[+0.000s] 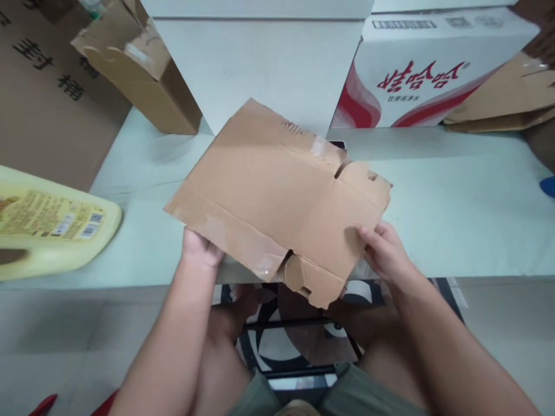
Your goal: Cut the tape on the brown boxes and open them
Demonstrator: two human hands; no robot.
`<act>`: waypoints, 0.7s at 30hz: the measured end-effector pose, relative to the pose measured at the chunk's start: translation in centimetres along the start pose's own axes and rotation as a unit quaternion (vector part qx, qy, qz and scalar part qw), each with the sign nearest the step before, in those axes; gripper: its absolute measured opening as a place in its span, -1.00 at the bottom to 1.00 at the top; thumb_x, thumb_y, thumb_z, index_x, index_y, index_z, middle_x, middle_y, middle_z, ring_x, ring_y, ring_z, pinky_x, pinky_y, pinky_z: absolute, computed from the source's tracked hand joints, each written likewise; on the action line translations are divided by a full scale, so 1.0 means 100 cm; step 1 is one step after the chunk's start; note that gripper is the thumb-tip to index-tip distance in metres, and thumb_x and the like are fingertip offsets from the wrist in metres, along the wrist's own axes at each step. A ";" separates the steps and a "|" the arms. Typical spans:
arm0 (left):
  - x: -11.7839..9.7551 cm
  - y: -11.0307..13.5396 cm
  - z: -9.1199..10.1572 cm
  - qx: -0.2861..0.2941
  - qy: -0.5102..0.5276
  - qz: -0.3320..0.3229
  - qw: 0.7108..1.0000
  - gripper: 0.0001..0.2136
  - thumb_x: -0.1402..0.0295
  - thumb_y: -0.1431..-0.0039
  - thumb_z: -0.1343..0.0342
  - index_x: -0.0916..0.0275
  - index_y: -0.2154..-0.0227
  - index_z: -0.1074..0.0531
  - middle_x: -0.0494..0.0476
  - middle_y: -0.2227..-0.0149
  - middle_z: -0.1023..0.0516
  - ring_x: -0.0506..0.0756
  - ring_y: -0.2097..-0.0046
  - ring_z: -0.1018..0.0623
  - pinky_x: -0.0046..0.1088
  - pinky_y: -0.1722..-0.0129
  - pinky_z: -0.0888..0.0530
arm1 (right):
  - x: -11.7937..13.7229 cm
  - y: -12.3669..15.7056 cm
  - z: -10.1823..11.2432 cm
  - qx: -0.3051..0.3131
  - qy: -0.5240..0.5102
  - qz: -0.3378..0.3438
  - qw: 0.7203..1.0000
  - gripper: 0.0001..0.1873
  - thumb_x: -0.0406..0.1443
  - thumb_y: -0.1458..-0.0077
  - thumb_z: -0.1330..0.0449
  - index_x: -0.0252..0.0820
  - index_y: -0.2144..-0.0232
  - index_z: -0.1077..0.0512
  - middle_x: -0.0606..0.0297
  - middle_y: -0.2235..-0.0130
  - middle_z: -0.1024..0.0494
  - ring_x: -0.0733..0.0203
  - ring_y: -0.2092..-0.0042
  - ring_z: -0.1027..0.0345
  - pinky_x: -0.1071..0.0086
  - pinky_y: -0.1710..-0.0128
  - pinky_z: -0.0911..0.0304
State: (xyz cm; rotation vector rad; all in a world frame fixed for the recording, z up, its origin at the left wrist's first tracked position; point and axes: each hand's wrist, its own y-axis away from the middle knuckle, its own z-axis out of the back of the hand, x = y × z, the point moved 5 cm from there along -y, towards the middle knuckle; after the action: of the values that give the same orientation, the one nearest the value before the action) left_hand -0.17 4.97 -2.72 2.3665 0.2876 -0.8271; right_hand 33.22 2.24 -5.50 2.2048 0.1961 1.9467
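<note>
A flattened brown cardboard box [260,179] is held tilted above the front of the pale green table. Torn flaps and strips of clear tape show along its edges. My left hand [202,248] is under its lower left edge, with the fingers mostly hidden behind the cardboard. At the right end, my right hand [384,248] pinches the edge, thumb on the near face and fingers behind.
Pale green tabletop [455,214] spans the view. At the back stand a white box [264,63], a red-and-white printed carton [416,75] and an open brown box [151,86]. A yellow plastic jug [56,225] lies at the left. A dark patterned mat [277,346] is below.
</note>
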 end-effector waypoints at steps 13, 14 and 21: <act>0.006 0.013 -0.023 0.119 0.068 0.102 0.985 -0.61 0.11 -0.36 0.23 0.20 0.46 -0.30 -0.05 0.57 -0.29 -0.02 0.57 -0.34 -0.47 0.53 -0.35 | 0.042 0.054 0.052 -0.320 -0.125 0.151 0.927 -0.41 -0.02 0.34 -0.60 -0.11 0.42 -0.37 0.59 0.59 -0.30 0.46 0.66 -0.14 0.55 0.71 -0.21; 0.006 0.016 -0.025 0.136 0.067 0.109 0.982 -0.63 0.14 -0.35 0.23 0.20 0.51 -0.23 -0.07 0.59 -0.21 -0.04 0.59 -0.27 -0.49 0.56 -0.29 | 0.044 0.066 0.069 -0.377 -0.115 0.161 0.905 -0.41 -0.05 0.37 -0.61 -0.10 0.44 -0.33 0.59 0.58 -0.30 0.44 0.64 -0.18 0.54 0.70 -0.26; 0.007 0.021 -0.028 0.163 0.034 0.123 0.978 -0.68 0.37 -0.20 0.21 0.17 0.58 0.24 -0.11 0.57 0.32 -0.04 0.56 0.22 -0.43 0.63 0.19 | 0.080 0.123 0.178 -0.580 -0.004 0.186 0.793 -0.69 -0.35 0.11 -0.44 -0.10 0.54 -0.33 0.50 0.61 -0.31 0.41 0.70 -0.16 0.57 0.76 -0.27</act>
State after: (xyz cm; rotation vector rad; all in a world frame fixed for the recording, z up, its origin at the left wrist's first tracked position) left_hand 2.56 5.07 -0.39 2.6677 -0.1251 -0.7200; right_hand 51.49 -8.89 2.98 1.3976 -1.1915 1.4626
